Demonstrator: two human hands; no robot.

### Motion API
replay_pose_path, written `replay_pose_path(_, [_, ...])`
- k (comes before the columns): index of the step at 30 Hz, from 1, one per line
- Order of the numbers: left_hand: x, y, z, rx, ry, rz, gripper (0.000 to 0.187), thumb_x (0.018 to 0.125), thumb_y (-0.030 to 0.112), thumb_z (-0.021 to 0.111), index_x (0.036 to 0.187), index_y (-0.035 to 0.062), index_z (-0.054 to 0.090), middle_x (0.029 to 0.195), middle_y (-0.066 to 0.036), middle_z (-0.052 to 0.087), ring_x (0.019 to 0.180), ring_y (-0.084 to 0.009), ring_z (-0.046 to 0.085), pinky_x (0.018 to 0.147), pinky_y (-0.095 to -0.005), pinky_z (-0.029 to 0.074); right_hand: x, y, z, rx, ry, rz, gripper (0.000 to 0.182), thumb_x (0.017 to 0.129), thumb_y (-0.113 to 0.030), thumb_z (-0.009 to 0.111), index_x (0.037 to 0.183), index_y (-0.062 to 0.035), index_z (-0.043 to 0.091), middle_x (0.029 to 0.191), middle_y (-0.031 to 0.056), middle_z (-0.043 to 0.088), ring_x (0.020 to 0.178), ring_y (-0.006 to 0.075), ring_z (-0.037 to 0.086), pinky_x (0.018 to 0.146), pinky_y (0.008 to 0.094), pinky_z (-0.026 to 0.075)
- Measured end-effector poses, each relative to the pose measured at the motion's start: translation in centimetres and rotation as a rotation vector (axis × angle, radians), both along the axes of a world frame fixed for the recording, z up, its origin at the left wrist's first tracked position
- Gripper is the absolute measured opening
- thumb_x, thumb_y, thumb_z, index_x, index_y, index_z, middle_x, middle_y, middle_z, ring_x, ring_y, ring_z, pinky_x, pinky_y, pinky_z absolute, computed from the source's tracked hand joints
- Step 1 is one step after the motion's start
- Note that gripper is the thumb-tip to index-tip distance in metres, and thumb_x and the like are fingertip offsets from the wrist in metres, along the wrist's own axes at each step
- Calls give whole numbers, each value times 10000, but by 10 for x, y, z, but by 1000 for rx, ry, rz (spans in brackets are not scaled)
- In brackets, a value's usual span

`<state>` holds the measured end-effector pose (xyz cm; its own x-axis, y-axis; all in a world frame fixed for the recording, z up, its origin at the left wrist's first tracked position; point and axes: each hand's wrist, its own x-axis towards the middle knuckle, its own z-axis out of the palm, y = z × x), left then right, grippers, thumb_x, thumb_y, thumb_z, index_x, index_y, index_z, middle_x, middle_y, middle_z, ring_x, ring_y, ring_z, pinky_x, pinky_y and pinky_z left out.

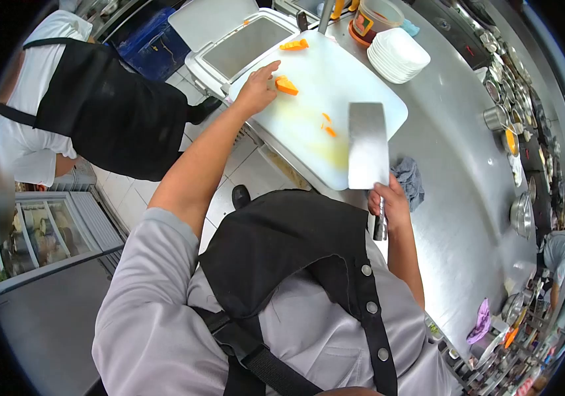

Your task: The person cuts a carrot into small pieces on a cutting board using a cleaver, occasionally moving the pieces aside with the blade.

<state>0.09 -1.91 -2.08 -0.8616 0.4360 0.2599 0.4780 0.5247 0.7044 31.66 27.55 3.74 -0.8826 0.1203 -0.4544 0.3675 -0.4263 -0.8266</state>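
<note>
My right hand (391, 201) is closed around the handle of a cleaver (367, 142). The broad steel blade points away from me over the right side of a white cutting board (322, 66). Over the board's left edge, my left hand (258, 91) has its fingers stretched out. Right beside those fingertips lies an orange vegetable chunk (286, 85), perhaps carrot. Another orange piece (294, 45) rests farther back on the board. Small orange scraps (328, 127) lie between the chunk and the blade, near a yellowish stain.
An open white bin (246, 47) stands behind the board's left side. Stacked white plates (398, 55) and a tub of dark red liquid (375, 20) sit beyond it. A grey cloth (409, 183) lies on the steel counter (467, 198). A person in a black apron (107, 109) is at left.
</note>
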Motion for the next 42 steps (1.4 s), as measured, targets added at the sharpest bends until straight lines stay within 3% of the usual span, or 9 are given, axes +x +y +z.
replay_pose_path(8, [29,-13,-9,86,38,101,682,830,3,670,1480,73,473,1385,-119,604,1196,-230,597,1009,-332,522,26,5,-31,-151,-129,-214,145,971,-86,594,1070,-112,491,610,38,491,423,160,464,403,311,395])
replay_pose_path(11, [28,-13,-13,99,65,148,542,857,47,695,1381,40,556,1291,-121,661,1091,-216,652,954,-315,547,25,5,-39,-181,-87,-180,136,972,-75,591,1077,-102,508,620,42,497,434,154,469,405,290,406])
replay_pose_path(15, [13,-16,-10,249,-172,194,229,885,170,723,1045,8,696,916,-95,710,829,-203,676,776,-322,548,27,-4,-38,-146,-76,-224,129,977,-60,576,1093,-88,527,629,42,502,448,149,478,410,265,407])
replay_pose_path(19, [4,-22,12,329,-619,204,295,940,293,712,862,9,722,739,-52,688,679,-135,637,632,-282,498,26,-29,-38,-95,-57,-275,153,980,-46,562,1129,-75,546,635,33,508,453,144,480,418,252,411])
replay_pose_path(22, [39,-50,36,62,-631,-23,317,958,335,707,916,22,728,785,-47,702,682,-103,631,613,-254,494,23,-50,-33,-41,-85,-342,164,981,-46,560,1142,-76,553,636,29,512,452,138,476,419,253,409])
replay_pose_path(24, [78,-82,18,189,-788,-244,314,973,327,687,974,16,729,812,-59,717,721,-133,660,653,-302,535,22,-60,-31,-32,-112,-386,169,984,-52,555,1150,-87,556,643,25,513,456,136,479,424,253,406])
replay_pose_path(26, [138,-104,4,652,-1079,-75,348,960,331,684,1028,-9,717,884,-80,747,741,-240,693,680,-367,553,21,-69,-31,-24,-123,-406,161,986,-57,555,1143,-96,553,648,25,512,456,139,482,422,256,406])
replay_pose_path(27, [134,-111,-3,646,-1088,-82,348,960,331,684,1028,-9,717,884,-80,747,741,-240,693,680,-367,553,20,-75,-31,-20,-126,-415,154,988,-63,555,1136,-106,551,652,24,512,456,142,485,421,260,405])
replay_pose_path(42, [146,-243,-123,221,-635,-164,318,945,291,686,1013,-19,717,909,-138,745,786,-310,701,739,-400,556,0,-157,-31,-7,-169,-613,153,1000,-102,550,1144,-121,505,663,22,502,461,148,488,426,285,414])
